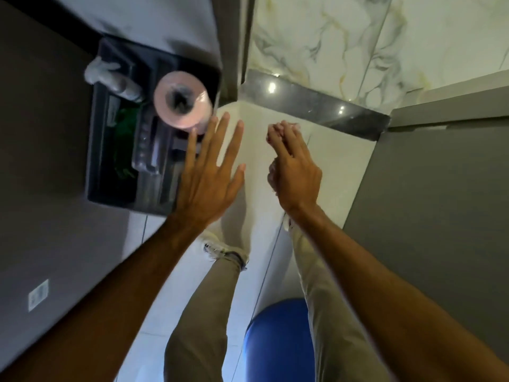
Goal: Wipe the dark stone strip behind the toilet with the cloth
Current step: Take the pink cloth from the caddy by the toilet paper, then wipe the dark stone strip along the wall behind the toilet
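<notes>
The dark glossy stone strip (pixel 325 107) runs diagonally along the foot of the marble wall, with light spots reflected on it. My right hand (pixel 293 166) hovers just below the strip, apart from it. Its fingers are curled around a pale cloth (pixel 271 175), of which only small bits show at the fingertips and under the palm. My left hand (pixel 209 172) is open with fingers spread. It hangs over the edge of a black caddy beside a pink toilet roll (pixel 180 102). No toilet is in view.
The black caddy (pixel 96 161) holds bottles, something green and a white crumpled item. A grey panel (pixel 429 216) stands at the right, a brown wall at the left. A blue round object (pixel 278 343) sits on the white floor tiles (pixel 261 150) between my legs.
</notes>
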